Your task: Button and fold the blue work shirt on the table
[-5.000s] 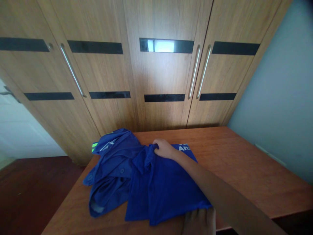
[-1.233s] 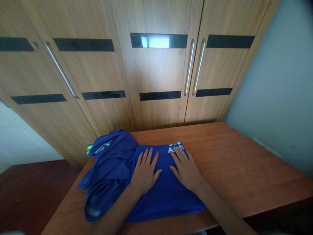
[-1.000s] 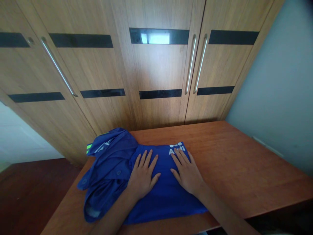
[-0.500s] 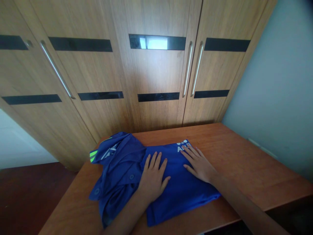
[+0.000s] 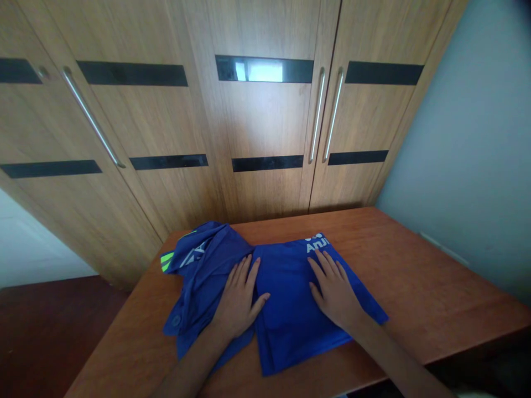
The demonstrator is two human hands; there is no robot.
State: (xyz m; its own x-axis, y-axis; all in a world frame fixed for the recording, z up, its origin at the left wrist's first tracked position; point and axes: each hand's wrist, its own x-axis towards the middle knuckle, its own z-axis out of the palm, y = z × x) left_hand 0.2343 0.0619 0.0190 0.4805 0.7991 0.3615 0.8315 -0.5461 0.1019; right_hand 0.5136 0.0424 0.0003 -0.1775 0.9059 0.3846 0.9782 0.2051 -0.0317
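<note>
A folded bright blue shirt (image 5: 290, 309) with white lettering at its far edge lies on the wooden table (image 5: 435, 287). My right hand (image 5: 334, 290) rests flat on it, fingers stretched out. My left hand (image 5: 238, 301) lies flat with fingers spread, across the seam between the folded shirt and a crumpled darker blue shirt (image 5: 199, 265) with buttons and a neon green patch, which lies to the left.
A tall wooden wardrobe (image 5: 265, 121) with long metal handles and black strips stands just behind the table. A grey wall (image 5: 477, 166) runs along the table's right side. Dark red floor (image 5: 50, 331) shows to the left.
Five seconds ago my right hand gripped the shirt's cloth. Since then both hands lie flat on it. In the last half second my left hand slid left onto the darker shirt's edge.
</note>
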